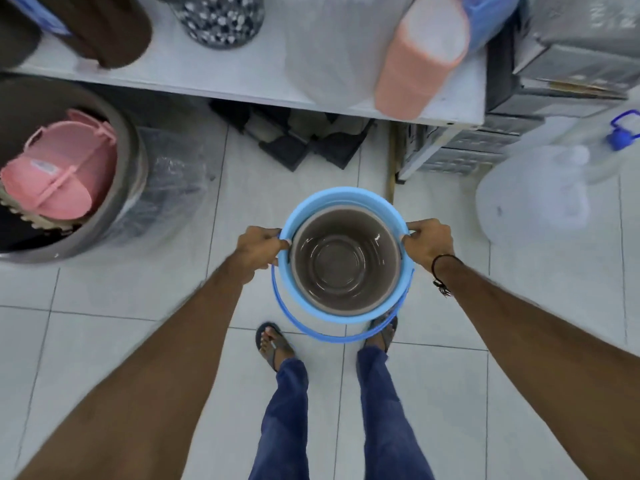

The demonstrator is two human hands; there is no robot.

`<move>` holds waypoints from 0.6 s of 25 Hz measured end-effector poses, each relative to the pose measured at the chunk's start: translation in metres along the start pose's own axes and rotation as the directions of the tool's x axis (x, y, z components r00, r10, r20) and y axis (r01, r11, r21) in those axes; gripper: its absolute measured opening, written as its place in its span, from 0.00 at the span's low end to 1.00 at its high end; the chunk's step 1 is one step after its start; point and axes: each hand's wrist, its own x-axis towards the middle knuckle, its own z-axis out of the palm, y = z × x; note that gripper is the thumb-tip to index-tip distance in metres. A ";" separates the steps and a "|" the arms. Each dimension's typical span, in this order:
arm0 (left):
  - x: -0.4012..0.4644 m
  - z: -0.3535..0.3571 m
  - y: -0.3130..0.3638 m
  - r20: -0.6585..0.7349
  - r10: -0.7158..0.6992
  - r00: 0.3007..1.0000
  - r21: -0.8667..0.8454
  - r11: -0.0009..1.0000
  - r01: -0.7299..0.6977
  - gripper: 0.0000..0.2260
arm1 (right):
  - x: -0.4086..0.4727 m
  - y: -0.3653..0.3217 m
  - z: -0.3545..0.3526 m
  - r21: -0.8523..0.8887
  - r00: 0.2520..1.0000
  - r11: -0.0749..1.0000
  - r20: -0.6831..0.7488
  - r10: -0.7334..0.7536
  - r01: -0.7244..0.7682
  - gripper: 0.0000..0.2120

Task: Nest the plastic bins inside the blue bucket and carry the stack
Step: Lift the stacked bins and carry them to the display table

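Note:
A light blue bucket [341, 199] hangs in front of me above the tiled floor, seen from straight above. A grey-brown plastic bin [344, 261] sits nested inside it, its rim just below the bucket's rim. My left hand [261, 245] grips the bucket's left rim, my right hand [429, 242] grips the right rim. The bucket's darker blue handle [325, 336] dangles loose on my side, over my feet.
A white shelf [214, 77] with wrapped containers runs across the top. A large grey tub [128, 157] holding pink plastic items stands at left. Clear water jugs [533, 195] stand at right. Dark items lie under the shelf.

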 end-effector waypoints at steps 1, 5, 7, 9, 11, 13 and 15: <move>0.006 0.023 0.009 0.003 0.004 1.000 0.007 1.000 -0.004 0.13 | 0.012 0.019 -0.007 0.003 1.000 1.000 -0.011 0.009 -0.009 0.17; 0.048 0.111 0.015 0.022 -0.018 1.000 0.026 1.000 0.017 0.13 | 0.069 0.101 0.010 0.003 0.997 0.998 -0.030 0.068 -0.067 0.16; 0.078 0.149 0.003 -0.002 0.008 1.000 0.037 0.999 -0.008 0.15 | 0.095 0.138 0.034 -0.016 0.998 0.997 -0.013 0.069 -0.070 0.14; 0.106 0.177 -0.015 -0.011 -0.007 1.000 0.055 0.998 0.008 0.16 | 0.116 0.165 0.062 -0.033 0.999 0.999 0.011 0.043 -0.042 0.12; 0.127 0.196 -0.037 0.002 -0.054 0.999 0.106 0.993 0.054 0.16 | 0.129 0.183 0.085 -0.045 0.998 0.998 0.052 0.039 -0.037 0.14; 0.144 0.214 -0.057 0.003 -0.083 0.997 0.183 0.980 0.081 0.17 | 0.138 0.197 0.106 -0.051 0.992 0.996 0.096 0.083 -0.078 0.17; 0.158 0.226 -0.078 -0.036 -0.117 0.992 0.229 0.966 0.122 0.23 | 0.141 0.207 0.130 -0.047 0.986 0.993 0.126 0.110 -0.105 0.15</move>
